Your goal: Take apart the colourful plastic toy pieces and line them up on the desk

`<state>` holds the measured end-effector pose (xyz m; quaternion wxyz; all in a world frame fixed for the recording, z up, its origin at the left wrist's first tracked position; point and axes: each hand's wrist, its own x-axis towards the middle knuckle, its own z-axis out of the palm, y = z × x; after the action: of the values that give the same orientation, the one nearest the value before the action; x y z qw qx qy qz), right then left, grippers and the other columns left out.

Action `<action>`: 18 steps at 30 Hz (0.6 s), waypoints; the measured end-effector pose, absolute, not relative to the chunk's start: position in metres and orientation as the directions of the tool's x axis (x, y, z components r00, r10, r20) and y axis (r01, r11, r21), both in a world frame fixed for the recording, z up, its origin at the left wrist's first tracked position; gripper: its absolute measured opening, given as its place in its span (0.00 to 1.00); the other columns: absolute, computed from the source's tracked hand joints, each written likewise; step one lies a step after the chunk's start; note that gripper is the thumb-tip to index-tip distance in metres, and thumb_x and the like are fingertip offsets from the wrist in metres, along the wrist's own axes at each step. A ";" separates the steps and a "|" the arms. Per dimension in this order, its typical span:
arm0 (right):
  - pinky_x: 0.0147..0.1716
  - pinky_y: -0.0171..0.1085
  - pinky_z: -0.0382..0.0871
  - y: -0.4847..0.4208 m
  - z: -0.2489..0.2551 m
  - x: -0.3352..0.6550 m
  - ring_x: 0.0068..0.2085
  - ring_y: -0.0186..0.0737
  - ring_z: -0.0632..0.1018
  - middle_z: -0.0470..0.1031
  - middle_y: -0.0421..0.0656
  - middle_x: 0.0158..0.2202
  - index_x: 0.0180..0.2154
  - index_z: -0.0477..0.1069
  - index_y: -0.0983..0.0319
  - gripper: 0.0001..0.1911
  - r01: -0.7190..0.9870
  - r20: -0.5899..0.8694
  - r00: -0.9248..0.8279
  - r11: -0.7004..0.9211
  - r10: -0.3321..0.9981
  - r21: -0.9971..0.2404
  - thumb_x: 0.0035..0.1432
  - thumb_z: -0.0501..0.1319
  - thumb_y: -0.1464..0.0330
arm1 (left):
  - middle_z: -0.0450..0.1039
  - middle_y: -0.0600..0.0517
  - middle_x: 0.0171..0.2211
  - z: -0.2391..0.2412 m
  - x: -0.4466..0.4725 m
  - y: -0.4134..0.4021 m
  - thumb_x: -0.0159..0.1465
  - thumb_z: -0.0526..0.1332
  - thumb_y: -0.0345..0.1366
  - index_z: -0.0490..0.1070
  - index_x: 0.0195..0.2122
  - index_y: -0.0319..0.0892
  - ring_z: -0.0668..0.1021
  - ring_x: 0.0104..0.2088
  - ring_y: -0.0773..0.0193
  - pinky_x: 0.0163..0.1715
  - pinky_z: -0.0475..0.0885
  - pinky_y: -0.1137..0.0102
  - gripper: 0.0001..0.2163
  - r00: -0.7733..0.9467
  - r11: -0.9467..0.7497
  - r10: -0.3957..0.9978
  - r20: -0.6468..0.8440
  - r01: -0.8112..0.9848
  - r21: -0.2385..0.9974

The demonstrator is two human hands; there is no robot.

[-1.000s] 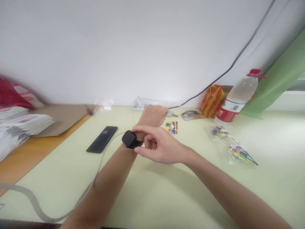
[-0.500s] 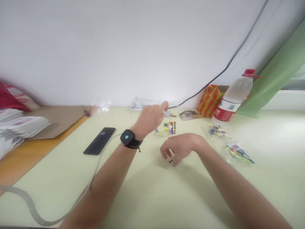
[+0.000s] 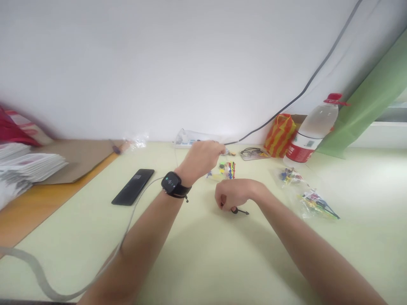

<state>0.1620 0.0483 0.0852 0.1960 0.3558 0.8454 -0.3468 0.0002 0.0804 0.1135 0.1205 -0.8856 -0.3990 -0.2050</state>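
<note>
My right hand (image 3: 237,192) is low over the table, its fingers curled in a pinch. A small black arrow-tipped piece (image 3: 242,212) sticks out to the right from beneath these fingers. A dark bit also shows between thumb and fingers. My left hand (image 3: 203,157), with a black smartwatch (image 3: 171,181) on the wrist, reaches farther back with its fingers bent down. Its fingertips are largely hidden, so what they hold cannot be seen. Between and behind the hands lie small coloured plastic pieces (image 3: 231,170) in red, blue, yellow and green.
A black phone (image 3: 132,187) and a pale cable (image 3: 130,224) are at the left. Behind my left hand is a white power strip (image 3: 184,144). On the right stand a large bottle (image 3: 313,131) and a striped bag (image 3: 280,133), near clear packets of coloured parts (image 3: 318,201).
My right hand's fingers have drawn together and the black piece's arrow tip now shows at their right. The left hand's raised finger has come down.
</note>
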 end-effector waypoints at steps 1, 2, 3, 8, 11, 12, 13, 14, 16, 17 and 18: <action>0.30 0.34 0.69 0.048 0.086 0.163 0.32 0.41 0.81 0.82 0.44 0.32 0.34 0.79 0.63 0.10 0.729 -0.566 -0.682 0.500 0.463 -0.468 0.48 0.62 0.71 | 0.83 0.49 0.44 0.114 0.000 0.080 0.71 0.53 0.28 0.79 0.44 0.45 0.81 0.43 0.56 0.36 0.66 0.65 0.14 0.597 -0.653 0.657 0.460 0.756 -0.048; 0.31 0.34 0.70 0.048 0.087 0.164 0.32 0.41 0.81 0.82 0.44 0.31 0.33 0.78 0.63 0.09 0.721 -0.556 -0.691 0.495 0.462 -0.485 0.49 0.62 0.70 | 0.83 0.49 0.44 0.114 0.000 0.080 0.71 0.53 0.29 0.79 0.45 0.45 0.81 0.43 0.56 0.36 0.67 0.65 0.14 0.596 -0.652 0.658 0.461 0.756 -0.047; 0.32 0.34 0.70 0.048 0.089 0.165 0.32 0.40 0.81 0.82 0.43 0.31 0.33 0.78 0.63 0.08 0.713 -0.545 -0.700 0.494 0.461 -0.498 0.49 0.62 0.70 | 0.83 0.50 0.44 0.114 0.000 0.080 0.71 0.53 0.29 0.79 0.45 0.45 0.81 0.43 0.56 0.36 0.67 0.65 0.14 0.595 -0.651 0.659 0.460 0.757 -0.048; 0.33 0.34 0.71 0.048 0.092 0.167 0.32 0.40 0.81 0.82 0.43 0.30 0.37 0.78 0.63 0.11 0.682 -0.497 -0.731 0.515 0.468 -0.520 0.52 0.60 0.69 | 0.83 0.51 0.44 0.114 0.001 0.079 0.70 0.53 0.28 0.79 0.46 0.46 0.81 0.43 0.57 0.37 0.68 0.65 0.15 0.592 -0.640 0.668 0.452 0.766 -0.057; 0.34 0.34 0.71 0.048 0.092 0.166 0.32 0.40 0.82 0.83 0.44 0.31 0.40 0.78 0.64 0.13 0.678 -0.501 -0.735 0.527 0.457 -0.512 0.53 0.60 0.69 | 0.83 0.51 0.44 0.114 0.001 0.079 0.70 0.53 0.28 0.79 0.46 0.46 0.82 0.43 0.57 0.38 0.69 0.65 0.15 0.593 -0.640 0.669 0.448 0.766 -0.059; 0.34 0.34 0.71 0.048 0.092 0.166 0.32 0.40 0.82 0.83 0.44 0.32 0.41 0.78 0.64 0.14 0.677 -0.505 -0.735 0.529 0.453 -0.511 0.53 0.60 0.69 | 0.83 0.51 0.44 0.114 0.001 0.079 0.70 0.53 0.28 0.79 0.46 0.46 0.82 0.43 0.57 0.38 0.69 0.65 0.15 0.593 -0.640 0.669 0.448 0.766 -0.058; 0.34 0.34 0.71 0.048 0.092 0.166 0.33 0.40 0.82 0.83 0.44 0.33 0.41 0.78 0.64 0.14 0.678 -0.507 -0.734 0.531 0.451 -0.509 0.53 0.60 0.69 | 0.83 0.51 0.44 0.114 0.001 0.079 0.70 0.53 0.28 0.79 0.46 0.45 0.82 0.44 0.57 0.39 0.69 0.65 0.15 0.593 -0.640 0.669 0.448 0.766 -0.058; 0.34 0.34 0.71 0.048 0.092 0.166 0.33 0.40 0.82 0.83 0.44 0.33 0.42 0.78 0.64 0.15 0.678 -0.509 -0.734 0.533 0.450 -0.506 0.53 0.60 0.68 | 0.83 0.51 0.45 0.114 0.001 0.079 0.70 0.52 0.27 0.79 0.46 0.45 0.81 0.44 0.57 0.39 0.70 0.65 0.15 0.594 -0.641 0.669 0.447 0.765 -0.058; 0.34 0.34 0.71 0.048 0.093 0.166 0.33 0.40 0.82 0.83 0.44 0.33 0.43 0.78 0.64 0.15 0.678 -0.512 -0.733 0.539 0.448 -0.500 0.53 0.60 0.69 | 0.83 0.51 0.45 0.115 0.001 0.078 0.70 0.52 0.27 0.79 0.45 0.45 0.81 0.44 0.57 0.40 0.70 0.65 0.15 0.600 -0.648 0.665 0.445 0.759 -0.055; 0.34 0.34 0.71 0.048 0.093 0.166 0.33 0.40 0.82 0.83 0.44 0.33 0.43 0.78 0.64 0.15 0.679 -0.515 -0.732 0.540 0.446 -0.497 0.53 0.60 0.69 | 0.83 0.51 0.45 0.115 0.001 0.078 0.69 0.52 0.26 0.79 0.45 0.45 0.81 0.44 0.58 0.40 0.70 0.65 0.16 0.605 -0.654 0.662 0.443 0.755 -0.054; 0.33 0.34 0.71 0.047 0.093 0.166 0.33 0.40 0.82 0.83 0.44 0.33 0.43 0.78 0.64 0.15 0.681 -0.520 -0.730 0.539 0.444 -0.496 0.53 0.60 0.69 | 0.82 0.51 0.45 0.116 0.001 0.078 0.69 0.52 0.26 0.79 0.45 0.45 0.81 0.44 0.58 0.40 0.70 0.65 0.16 0.609 -0.659 0.660 0.440 0.751 -0.052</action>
<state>0.1659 0.0474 0.0931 0.1685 0.3267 0.8608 -0.3519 0.0008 0.0776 0.1157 0.1164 -0.8894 -0.3964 -0.1957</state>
